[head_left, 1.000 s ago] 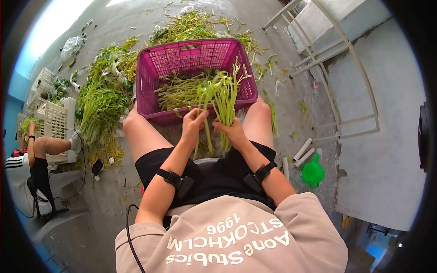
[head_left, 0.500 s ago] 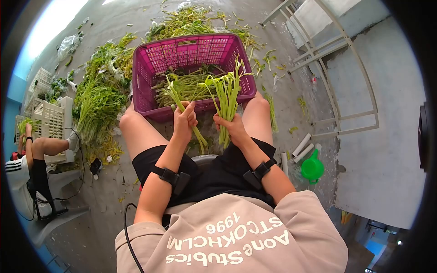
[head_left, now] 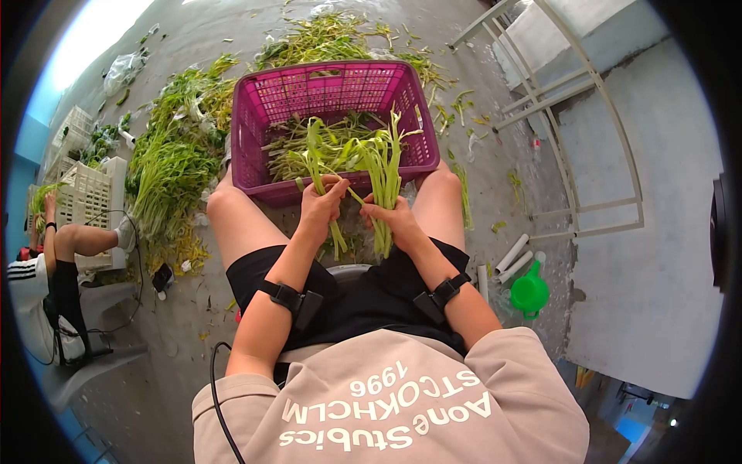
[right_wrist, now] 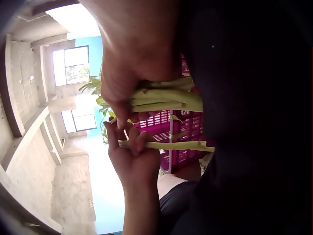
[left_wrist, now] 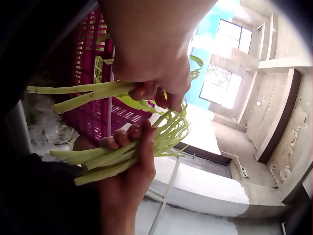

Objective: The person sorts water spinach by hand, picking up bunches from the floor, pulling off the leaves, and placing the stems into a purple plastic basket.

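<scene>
In the head view my left hand [head_left: 318, 209] holds a few green leafy vegetable stalks [head_left: 312, 151], their cut ends pointing down toward my lap. The left wrist view shows two pale stalk ends [left_wrist: 80, 98] sticking out of that hand. My right hand [head_left: 394, 219] grips a thicker bunch of the same stalks [head_left: 384, 166], leafy tops up, fingers wrapped round the stems. Both hands are close together before the near wall of a purple plastic crate [head_left: 255, 174]. More stalks [head_left: 325, 143] lie inside the crate. The left fingertips reach toward the bunch.
A big heap of leafy greens [head_left: 171, 166] lies on the floor left of the crate, with trimmings [head_left: 321, 42] behind it. At right are a green plastic scoop [head_left: 530, 292], white tubes [head_left: 512, 254] and a metal frame [head_left: 576, 139]. Another person [head_left: 58, 263] sits at far left.
The left hand's stalks swung to a slant, leafy tops leftward, and now stand more upright. That hand has come back nearer the right hand, which keeps its bunch in much the same place.
</scene>
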Motion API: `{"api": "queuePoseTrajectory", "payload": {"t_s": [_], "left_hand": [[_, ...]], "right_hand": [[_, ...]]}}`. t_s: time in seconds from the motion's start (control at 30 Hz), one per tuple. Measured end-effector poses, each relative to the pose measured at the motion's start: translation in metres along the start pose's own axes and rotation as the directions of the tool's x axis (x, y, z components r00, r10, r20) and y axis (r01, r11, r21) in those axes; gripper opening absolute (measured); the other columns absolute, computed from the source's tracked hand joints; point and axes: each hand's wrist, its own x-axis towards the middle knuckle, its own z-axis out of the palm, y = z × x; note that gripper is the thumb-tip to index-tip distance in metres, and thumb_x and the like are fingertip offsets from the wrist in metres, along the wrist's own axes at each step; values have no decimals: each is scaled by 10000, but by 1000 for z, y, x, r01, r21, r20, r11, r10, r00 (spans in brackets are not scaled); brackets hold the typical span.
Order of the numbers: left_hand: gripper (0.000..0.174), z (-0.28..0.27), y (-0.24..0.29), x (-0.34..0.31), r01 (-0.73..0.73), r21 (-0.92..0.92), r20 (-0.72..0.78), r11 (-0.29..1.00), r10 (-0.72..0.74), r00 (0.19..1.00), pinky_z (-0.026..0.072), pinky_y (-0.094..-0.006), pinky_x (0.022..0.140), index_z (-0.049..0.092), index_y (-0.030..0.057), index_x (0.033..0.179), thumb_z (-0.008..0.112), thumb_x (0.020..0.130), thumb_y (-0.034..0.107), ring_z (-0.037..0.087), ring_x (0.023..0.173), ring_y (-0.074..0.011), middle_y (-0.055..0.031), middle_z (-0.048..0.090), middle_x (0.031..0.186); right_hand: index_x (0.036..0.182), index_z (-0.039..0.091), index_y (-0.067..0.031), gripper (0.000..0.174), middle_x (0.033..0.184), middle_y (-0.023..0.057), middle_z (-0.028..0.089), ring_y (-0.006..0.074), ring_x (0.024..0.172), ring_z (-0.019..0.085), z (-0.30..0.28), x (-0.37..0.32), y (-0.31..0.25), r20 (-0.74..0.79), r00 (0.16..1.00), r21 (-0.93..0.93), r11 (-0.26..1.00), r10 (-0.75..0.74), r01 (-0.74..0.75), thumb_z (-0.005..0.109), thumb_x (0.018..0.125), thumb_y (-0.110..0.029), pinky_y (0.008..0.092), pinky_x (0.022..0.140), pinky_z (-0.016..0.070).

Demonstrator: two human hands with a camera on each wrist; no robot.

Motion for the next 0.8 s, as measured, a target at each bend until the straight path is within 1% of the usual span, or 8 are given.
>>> {"api": "queuePoseTrajectory", "payload": {"t_s": [0.1, 0.23, 0.3, 0.43, 0.53, 0.57, 0.67, 0.8], "left_hand": [[190, 0, -1, 1, -64, -1, -48, 998, 64, 997, 303, -233, 418, 640, 56, 937, 744, 898, 210, 392, 454, -40, 10, 560, 735], [180, 7, 0, -1, -77, -71, -83, 995, 71, 994, 308, -236, 423, 643, 61, 918, 744, 898, 209, 395, 462, -42, 17, 554, 719], [199, 10, -4, -3, -2, 164, -4, 986, 3, 1000, 312, -239, 442, 594, 86, 848, 679, 949, 234, 365, 444, -50, 36, 526, 694], [251, 5, -18, 2, -6, 97, 53, 995, 1, 999, 341, -248, 476, 581, 98, 804, 653, 965, 276, 403, 472, -55, 34, 531, 680], [347, 5, -16, 6, -112, 16, -10, 994, 112, 994, 343, -248, 507, 548, 86, 729, 586, 1005, 294, 454, 548, -70, 11, 529, 670], [324, 4, -15, 6, -105, -25, 14, 994, 106, 994, 359, -242, 520, 588, 64, 777, 573, 1012, 286, 463, 554, -74, 11, 528, 684], [272, 7, -8, -1, -71, -25, 24, 997, 72, 997, 396, -249, 553, 616, 71, 854, 591, 1001, 299, 490, 571, -85, 8, 541, 681], [227, 9, -14, 2, -77, -49, 36, 996, 78, 996, 348, -242, 501, 662, 24, 961, 637, 977, 250, 447, 525, -68, 16, 505, 647]], "right_hand": [[1013, 657, 15, 193, 892, 104, 704, 154, 727, 654, 0, 1, -1, 13, 1000, 12, 1000, -9, 8, 740, 859, -67, 274, 668, 526], [1013, 658, 18, 191, 915, 117, 708, 166, 757, 667, 1, 1, 3, 23, 997, 2, 998, -68, 68, 736, 863, -71, 278, 684, 532], [1018, 659, 18, 198, 919, 115, 709, 165, 768, 672, 0, 0, 2, 40, 997, -19, 998, -65, 65, 739, 862, -74, 279, 685, 533], [1030, 665, 9, 219, 944, 102, 709, 153, 777, 664, 1, 0, 3, 11, 996, -138, 987, -85, 86, 755, 852, -82, 278, 688, 525], [1039, 676, -3, 226, 935, 88, 712, 134, 766, 658, 2, -3, -2, 57, 998, -94, 995, -29, 34, 761, 852, -96, 272, 682, 522], [1039, 676, -3, 226, 935, 88, 712, 134, 766, 658, 2, -3, 0, 58, 998, -95, 995, -26, 32, 761, 852, -96, 272, 682, 522], [1036, 680, -7, 221, 922, 78, 715, 127, 759, 655, 1, -1, 3, 92, 995, -109, 993, -40, 50, 759, 859, -112, 267, 676, 517], [1042, 673, 31, 228, 916, 91, 717, 123, 752, 656, 2, -1, 2, 134, 990, -217, 974, -38, 67, 747, 864, -90, 271, 672, 518]]}}
